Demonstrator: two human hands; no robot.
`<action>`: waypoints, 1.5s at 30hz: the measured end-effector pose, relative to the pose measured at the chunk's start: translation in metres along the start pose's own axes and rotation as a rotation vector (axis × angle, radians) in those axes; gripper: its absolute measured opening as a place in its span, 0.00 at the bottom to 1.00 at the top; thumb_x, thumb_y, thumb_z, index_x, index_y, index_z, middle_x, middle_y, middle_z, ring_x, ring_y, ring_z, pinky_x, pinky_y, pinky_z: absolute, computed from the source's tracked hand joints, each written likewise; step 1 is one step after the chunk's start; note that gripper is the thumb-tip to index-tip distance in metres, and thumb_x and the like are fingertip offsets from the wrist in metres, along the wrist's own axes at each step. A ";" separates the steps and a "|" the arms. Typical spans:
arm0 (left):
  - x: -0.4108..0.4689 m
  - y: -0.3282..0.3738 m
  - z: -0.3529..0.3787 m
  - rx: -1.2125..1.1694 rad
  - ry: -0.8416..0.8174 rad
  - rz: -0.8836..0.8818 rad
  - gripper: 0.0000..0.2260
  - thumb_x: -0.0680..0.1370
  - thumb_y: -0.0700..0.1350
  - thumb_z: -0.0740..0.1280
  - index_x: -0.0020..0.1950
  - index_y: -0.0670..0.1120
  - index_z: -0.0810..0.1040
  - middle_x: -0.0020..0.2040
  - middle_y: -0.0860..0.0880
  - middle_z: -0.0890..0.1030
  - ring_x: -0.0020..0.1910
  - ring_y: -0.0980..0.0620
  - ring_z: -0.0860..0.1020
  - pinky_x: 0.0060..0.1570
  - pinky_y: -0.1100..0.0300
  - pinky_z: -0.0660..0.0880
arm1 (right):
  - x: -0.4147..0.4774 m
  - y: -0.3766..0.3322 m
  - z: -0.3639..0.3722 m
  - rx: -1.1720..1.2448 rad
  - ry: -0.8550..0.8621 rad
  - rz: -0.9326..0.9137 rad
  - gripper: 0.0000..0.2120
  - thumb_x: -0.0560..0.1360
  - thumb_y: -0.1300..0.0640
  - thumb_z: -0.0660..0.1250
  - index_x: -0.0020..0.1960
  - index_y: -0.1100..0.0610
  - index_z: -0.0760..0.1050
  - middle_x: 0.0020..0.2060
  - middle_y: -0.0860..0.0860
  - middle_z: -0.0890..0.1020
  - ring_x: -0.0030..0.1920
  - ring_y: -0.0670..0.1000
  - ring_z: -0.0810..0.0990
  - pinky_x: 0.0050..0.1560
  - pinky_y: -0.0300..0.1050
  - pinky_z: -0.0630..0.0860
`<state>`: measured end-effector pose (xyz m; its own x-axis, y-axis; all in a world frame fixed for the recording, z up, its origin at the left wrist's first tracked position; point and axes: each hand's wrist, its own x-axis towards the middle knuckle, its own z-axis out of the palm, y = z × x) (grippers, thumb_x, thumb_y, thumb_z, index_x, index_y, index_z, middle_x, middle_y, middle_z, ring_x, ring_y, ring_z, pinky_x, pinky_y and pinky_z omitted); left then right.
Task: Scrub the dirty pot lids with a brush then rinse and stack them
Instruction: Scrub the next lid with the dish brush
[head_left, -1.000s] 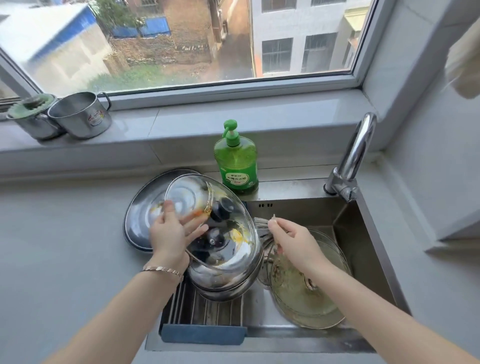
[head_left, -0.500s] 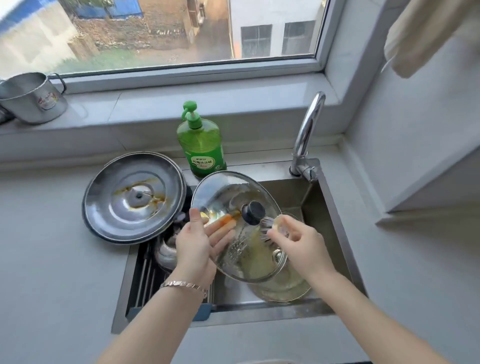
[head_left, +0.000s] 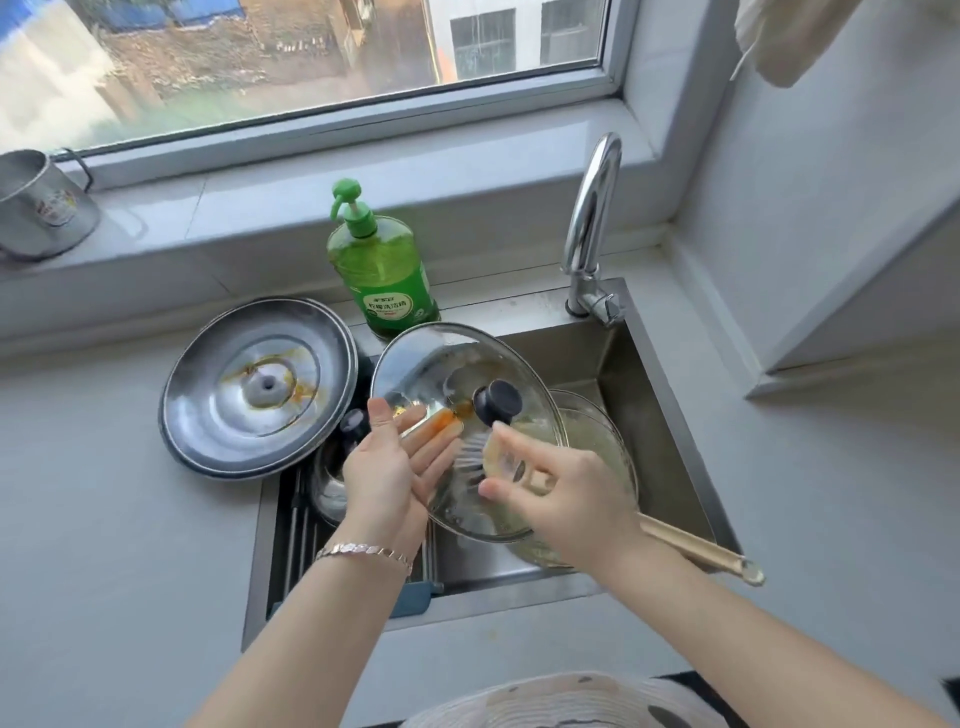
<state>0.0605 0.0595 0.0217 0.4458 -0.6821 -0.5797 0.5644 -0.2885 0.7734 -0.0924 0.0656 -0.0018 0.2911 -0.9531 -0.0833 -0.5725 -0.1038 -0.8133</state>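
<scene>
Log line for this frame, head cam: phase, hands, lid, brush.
phase: scrub | left hand: holds glass lid tilted over sink | right hand: grips brush, bristles on glass lid | steel lid: stained, left of sink

Glass lid (head_left: 431, 364) shifted right, brush (head_left: 505, 460) now touching

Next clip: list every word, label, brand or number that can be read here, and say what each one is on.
"柠檬洗洁精", as far as it can be made out: white characters on the label band of the green plastic pump bottle.
Smaller print elsewhere on that label: too small to read.
Sticker on the round steel mug: blurred, unreadable.
No other text shows.
</scene>
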 end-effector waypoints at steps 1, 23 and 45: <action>0.001 0.001 -0.002 0.010 0.005 0.001 0.20 0.80 0.56 0.56 0.48 0.39 0.75 0.41 0.42 0.83 0.36 0.49 0.84 0.33 0.60 0.81 | 0.008 0.008 -0.006 0.015 -0.007 0.109 0.19 0.69 0.41 0.69 0.60 0.41 0.76 0.23 0.46 0.67 0.26 0.46 0.67 0.29 0.35 0.61; -0.016 -0.003 0.010 0.286 -0.033 0.168 0.16 0.80 0.51 0.59 0.40 0.40 0.74 0.38 0.40 0.82 0.35 0.47 0.82 0.36 0.58 0.80 | 0.054 -0.011 -0.017 0.221 0.003 0.308 0.19 0.74 0.48 0.66 0.64 0.50 0.74 0.56 0.46 0.78 0.52 0.46 0.75 0.50 0.43 0.71; -0.020 0.001 0.009 0.257 -0.044 0.099 0.17 0.80 0.52 0.61 0.40 0.40 0.74 0.39 0.38 0.82 0.37 0.44 0.83 0.33 0.59 0.81 | 0.018 0.012 -0.002 0.323 0.255 0.380 0.14 0.74 0.50 0.66 0.53 0.59 0.78 0.43 0.56 0.82 0.44 0.55 0.79 0.46 0.52 0.76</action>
<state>0.0455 0.0672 0.0363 0.4563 -0.7421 -0.4910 0.3227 -0.3762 0.8685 -0.0952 0.0470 -0.0116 -0.1078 -0.9491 -0.2960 -0.3248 0.3150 -0.8918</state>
